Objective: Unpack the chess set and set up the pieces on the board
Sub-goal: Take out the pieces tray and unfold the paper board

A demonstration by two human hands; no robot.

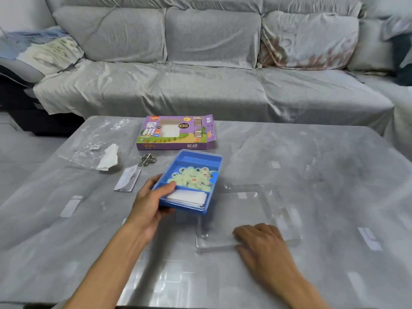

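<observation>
On a glossy grey worktop (312,166) before a covered grey sofa (211,63), a person's left hand (151,197) grips the near left corner of a blue tray (191,158), thumb curled over its rim and fingers underneath, lifting that end so the tray sits tilted. Pale round chess pieces (194,177) with red and green markings lie heaped in the tray's large middle compartment; a folded white sheet (187,197) fills the near compartment, and the far compartment shows only blue. Right hand (260,238) rests on a clear plastic lid (245,210) lying flat on the worktop just right of the tray, its fingers curled at the lid's near edge; whether they pinch the lid cannot be told. Behind the tray lies the purple chess box (176,132), one end flap open. To the left are a crumpled clear plastic bag (93,139), a wad of white paper (108,157), a small metal ring puzzle (147,159) and a printed leaflet (127,179). A folded blue and white blanket (38,52) sits at the sofa's left end
</observation>
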